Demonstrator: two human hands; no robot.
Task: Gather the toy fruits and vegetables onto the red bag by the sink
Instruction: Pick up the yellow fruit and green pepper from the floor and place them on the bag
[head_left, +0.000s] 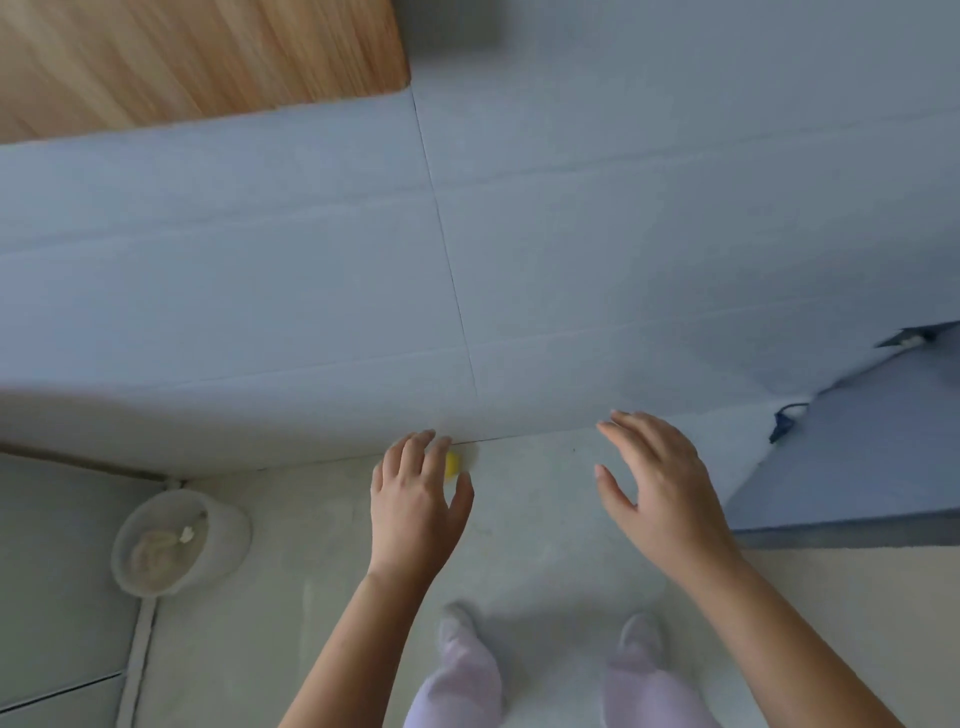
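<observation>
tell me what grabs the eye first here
Two bare hands reach over the pale floor: the left hand partly covers a small yellow toy at the foot of the white wall, gripped or not I cannot tell, and the right hand is spread open beside it. A pale bucket stands at lower left.

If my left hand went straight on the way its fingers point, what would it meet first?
Probably the small yellow toy, peeking out beside the fingers of the left hand on the floor, with the white wall just behind it. Depth is unclear; the hand may be above the toy.
</observation>
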